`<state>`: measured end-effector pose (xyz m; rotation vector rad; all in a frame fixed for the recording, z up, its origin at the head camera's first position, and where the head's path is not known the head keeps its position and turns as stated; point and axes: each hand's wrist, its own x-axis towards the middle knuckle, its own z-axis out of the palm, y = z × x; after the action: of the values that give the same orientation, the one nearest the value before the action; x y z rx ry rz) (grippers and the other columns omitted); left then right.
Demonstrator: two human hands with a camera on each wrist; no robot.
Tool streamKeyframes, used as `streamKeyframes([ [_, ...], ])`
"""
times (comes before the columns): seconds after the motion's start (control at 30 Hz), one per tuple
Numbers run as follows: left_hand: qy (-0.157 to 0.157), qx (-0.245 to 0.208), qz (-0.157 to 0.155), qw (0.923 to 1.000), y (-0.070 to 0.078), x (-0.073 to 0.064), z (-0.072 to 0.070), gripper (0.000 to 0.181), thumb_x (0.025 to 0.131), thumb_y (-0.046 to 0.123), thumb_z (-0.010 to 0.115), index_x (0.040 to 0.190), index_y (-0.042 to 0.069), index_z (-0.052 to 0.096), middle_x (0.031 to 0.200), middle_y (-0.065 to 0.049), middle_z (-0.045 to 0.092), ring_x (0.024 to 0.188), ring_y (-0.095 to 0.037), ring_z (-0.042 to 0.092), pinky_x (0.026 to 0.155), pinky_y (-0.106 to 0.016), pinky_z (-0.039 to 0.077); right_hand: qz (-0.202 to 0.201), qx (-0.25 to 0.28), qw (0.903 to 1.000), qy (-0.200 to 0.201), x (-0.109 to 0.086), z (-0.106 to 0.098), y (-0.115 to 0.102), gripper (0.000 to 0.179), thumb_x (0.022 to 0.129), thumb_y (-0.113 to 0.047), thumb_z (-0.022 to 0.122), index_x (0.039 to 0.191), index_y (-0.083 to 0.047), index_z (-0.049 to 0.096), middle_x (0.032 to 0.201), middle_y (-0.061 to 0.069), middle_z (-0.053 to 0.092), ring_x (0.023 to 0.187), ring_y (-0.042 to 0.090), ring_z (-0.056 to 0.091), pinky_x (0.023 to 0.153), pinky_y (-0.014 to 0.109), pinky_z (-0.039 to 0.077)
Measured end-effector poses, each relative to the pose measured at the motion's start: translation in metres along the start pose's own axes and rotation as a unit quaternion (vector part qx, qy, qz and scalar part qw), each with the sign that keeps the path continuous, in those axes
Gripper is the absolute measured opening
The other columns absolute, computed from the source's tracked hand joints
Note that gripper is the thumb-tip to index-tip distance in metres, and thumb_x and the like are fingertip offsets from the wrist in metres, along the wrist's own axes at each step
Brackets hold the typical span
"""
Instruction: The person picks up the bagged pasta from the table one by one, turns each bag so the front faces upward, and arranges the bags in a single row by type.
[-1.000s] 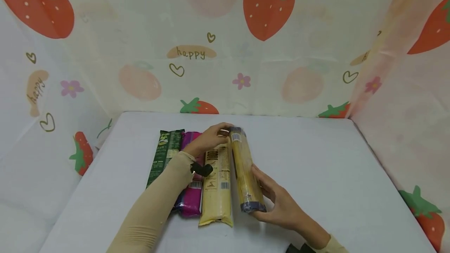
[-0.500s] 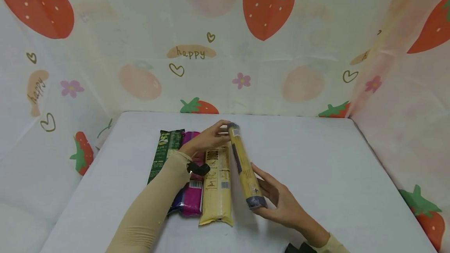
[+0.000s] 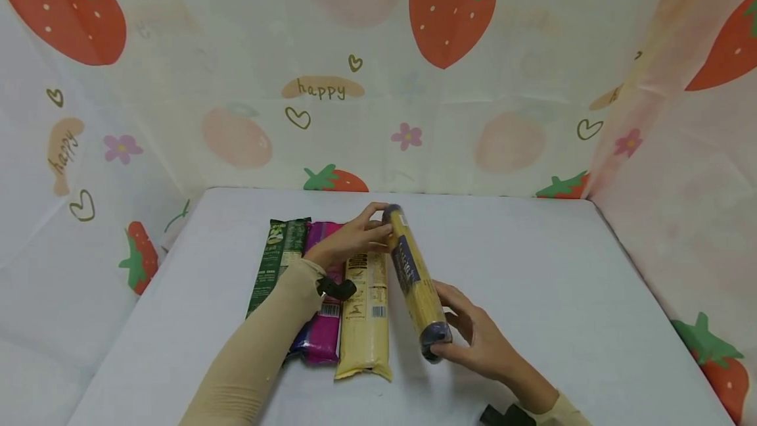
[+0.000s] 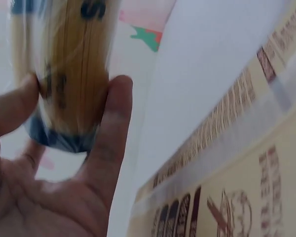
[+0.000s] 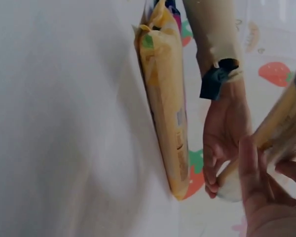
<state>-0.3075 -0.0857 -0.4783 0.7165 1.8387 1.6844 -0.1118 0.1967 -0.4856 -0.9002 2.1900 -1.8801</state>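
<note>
Using the cream packet [image 3: 363,327] as reference: it lies lengthwise on the white worktop [image 3: 532,268]. The magenta packet [image 3: 324,340] is just left of it, the green packet [image 3: 278,268] further left, both partly behind the left sleeve [image 3: 254,347]. All three run roughly parallel, probably so they sit stable and each stays readable. The yellow pack with dark blue ends [image 3: 414,275] is just right of the cream packet, slanted, far end closer to it, near end angled away. Looks clear of the worktop; amount of tilt hard to judge. It's held at both ends, likely because it's long and round and a one-end grip would let it swing or roll; this also leaves the dark label uncovered. Left hand [image 3: 351,238]: thumb and fingers part-closed around the far end, a pinch from both sides, palm not wrapped. It sits over the cream packet's far end, forearm reaching across the green and magenta packets. Right hand [image 3: 481,340]: half-closed, thumb on the near end, fingers along the right side, gap at the palm; wrist comes in from right and nearer than the cream packet.
</note>
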Motion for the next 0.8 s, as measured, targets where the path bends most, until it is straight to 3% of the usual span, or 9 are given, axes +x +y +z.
streamKeyframes([
  [0.13,0.031,0.016,-0.007,0.9994,0.003,0.001,0.006,0.057,0.116,0.022,0.051,0.167,0.021,0.026,0.147,-0.027,0.053,0.126,-0.037,0.064,0.108,-0.049,0.055,0.006,-0.023,0.9997,0.012,-0.002,-0.003,-0.001,0.089,0.089,-0.001,0.086,0.165,-0.012,0.042,0.158,0.017,0.045,0.132,0.019,0.057,0.101,0.032,0.057],
  [0.3,0.085,0.028,-0.031,0.9955,0.008,0.003,0.013,0.065,0.112,0.029,0.061,0.167,0.021,0.028,0.153,-0.027,0.048,0.123,-0.039,0.067,0.105,-0.050,0.057,0.008,-0.016,0.9997,0.019,-0.005,-0.007,-0.002,0.101,0.088,0.000,0.088,0.170,-0.015,0.031,0.152,0.022,0.050,0.124,0.022,0.063,0.100,0.033,0.059],
  [0.43,0.128,0.023,-0.046,0.9904,0.011,0.005,0.017,0.063,0.111,0.032,0.063,0.164,0.013,0.034,0.156,-0.027,0.046,0.122,-0.040,0.068,0.105,-0.053,0.056,0.020,-0.002,0.9993,0.030,-0.011,-0.009,0.000,0.107,0.087,0.003,0.087,0.172,-0.020,0.025,0.152,0.026,0.048,0.124,0.021,0.065,0.097,0.036,0.061],
  [0.63,0.136,0.009,-0.044,0.9898,0.012,0.011,0.019,0.059,0.111,0.022,0.064,0.164,0.013,0.041,0.159,-0.025,0.044,0.123,-0.040,0.069,0.111,-0.054,0.052,0.066,0.042,0.9958,0.048,-0.021,-0.014,0.004,0.103,0.088,0.008,0.084,0.171,-0.011,0.026,0.158,0.034,0.037,0.125,0.018,0.068,0.093,0.042,0.062],
  [0.8,0.137,-0.016,-0.032,0.9899,0.014,0.017,0.027,0.062,0.107,0.016,0.071,0.162,0.015,0.043,0.160,-0.027,0.042,0.122,-0.039,0.070,0.114,-0.059,0.048,0.120,-0.009,0.9906,0.064,-0.026,-0.020,0.003,0.098,0.088,-0.004,0.089,0.169,-0.005,0.032,0.159,0.034,0.041,0.119,0.019,0.070,0.094,0.035,0.062],
])
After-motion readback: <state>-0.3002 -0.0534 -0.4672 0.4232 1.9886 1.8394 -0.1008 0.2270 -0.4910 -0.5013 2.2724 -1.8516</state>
